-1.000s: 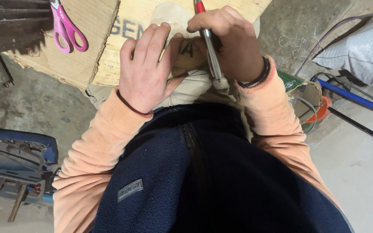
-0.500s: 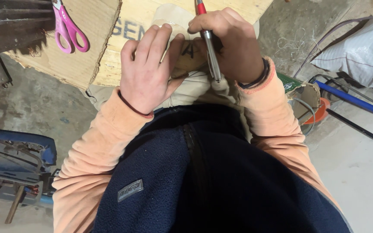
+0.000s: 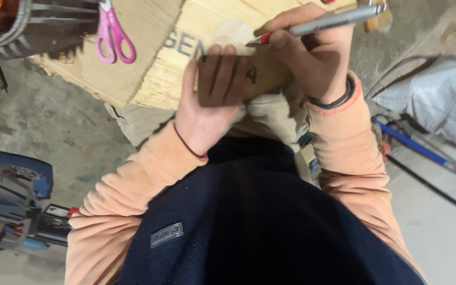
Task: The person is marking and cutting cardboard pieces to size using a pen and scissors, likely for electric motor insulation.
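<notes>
Since the earlier picture your pen (image 3: 325, 21) has swung from nearly upright to almost level, its red tip now pointing left onto the wood, and your left hand has slid further up the board.

Nearest you are the dark vest and peach sleeves. Just beyond them your left hand (image 3: 212, 97) lies open and flat, fingers together, pressing down on the wooden board (image 3: 207, 31) that rests over your lap. Your right hand (image 3: 312, 58) is closed around the pen, gripping it close to the tip; its long axis runs left to right, and the tip touches the board just above your left fingertips. So the writing spot lies straight ahead of the left hand and to the left of the right hand, which alone carries the pen.

Farther left, pink scissors (image 3: 113, 34) lie on a sheet of cardboard (image 3: 80, 68). To the right, a white sack (image 3: 439, 100) and a blue-handled tool (image 3: 423, 153) sit on the concrete floor.
</notes>
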